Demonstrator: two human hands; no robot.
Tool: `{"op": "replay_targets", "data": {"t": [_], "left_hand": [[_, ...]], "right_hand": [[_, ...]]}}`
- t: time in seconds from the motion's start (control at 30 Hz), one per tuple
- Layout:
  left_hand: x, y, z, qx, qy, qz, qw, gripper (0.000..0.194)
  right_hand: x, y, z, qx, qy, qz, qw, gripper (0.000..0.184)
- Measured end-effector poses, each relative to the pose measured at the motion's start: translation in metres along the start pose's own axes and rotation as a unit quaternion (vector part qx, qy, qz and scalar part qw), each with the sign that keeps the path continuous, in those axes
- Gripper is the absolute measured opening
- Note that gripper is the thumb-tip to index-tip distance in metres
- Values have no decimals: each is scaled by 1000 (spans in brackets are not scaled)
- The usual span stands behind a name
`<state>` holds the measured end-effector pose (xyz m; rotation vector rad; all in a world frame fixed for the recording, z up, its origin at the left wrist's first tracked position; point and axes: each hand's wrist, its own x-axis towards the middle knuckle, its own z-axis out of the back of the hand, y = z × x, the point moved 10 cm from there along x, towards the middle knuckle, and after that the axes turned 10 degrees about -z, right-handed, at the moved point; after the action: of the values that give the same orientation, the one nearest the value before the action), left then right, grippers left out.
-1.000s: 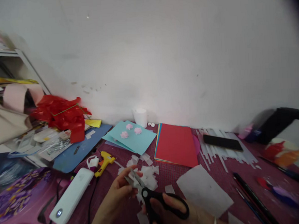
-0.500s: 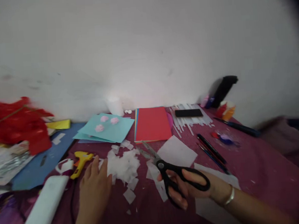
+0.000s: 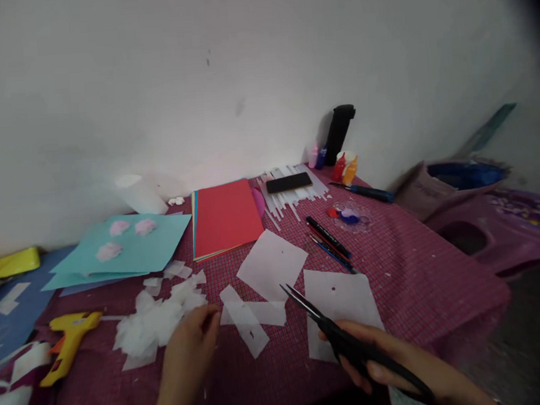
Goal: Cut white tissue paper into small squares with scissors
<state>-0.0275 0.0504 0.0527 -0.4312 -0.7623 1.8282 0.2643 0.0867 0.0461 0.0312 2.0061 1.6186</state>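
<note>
My right hand (image 3: 368,353) is wrapped round the handles of black-handled scissors (image 3: 337,333). Their blades are nearly closed and point up and left, over the edge of a white sheet (image 3: 344,296). My left hand (image 3: 192,344) hovers low over the table, loosely curled, with a gap between thumb and fingers; I see nothing in it. Its fingertips come close to the end of a thin white paper strip (image 3: 271,313), which crosses another strip (image 3: 254,339). Left of this hand lies a loose heap of small translucent white paper pieces (image 3: 144,322). A square white sheet (image 3: 273,264) lies behind the strips.
Pink paper puffs (image 3: 109,251) rest on light-blue sheets (image 3: 166,240). Red paper (image 3: 227,218) tops a stack beside a phone (image 3: 289,182) on white sticks. A yellow glue gun (image 3: 69,340) lies left; pens (image 3: 328,238) and paint bottles (image 3: 351,169) are right. A pink stool (image 3: 498,236) stands beyond the table.
The view has swung right. My left hand has come away from the heap toward the strips, its spread fingers now curled. The scissors' blades have closed further, and my right hand has turned.
</note>
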Motion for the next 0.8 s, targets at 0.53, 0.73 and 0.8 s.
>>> {"op": "replay_targets", "data": {"t": [0.53,0.73,0.8], "left_hand": [[53,-8,-10,98,97,-43,990,19],[12,-41,21,-262,17,-9,965,18],[2,-39,26,-353,-21,5,935,18]], "right_hand": [[-4,15,0,-21,18,83,996,55],[9,62,-11,-18,21,168,985,57],[18,71,-18,-42,26,178,983,61]]}}
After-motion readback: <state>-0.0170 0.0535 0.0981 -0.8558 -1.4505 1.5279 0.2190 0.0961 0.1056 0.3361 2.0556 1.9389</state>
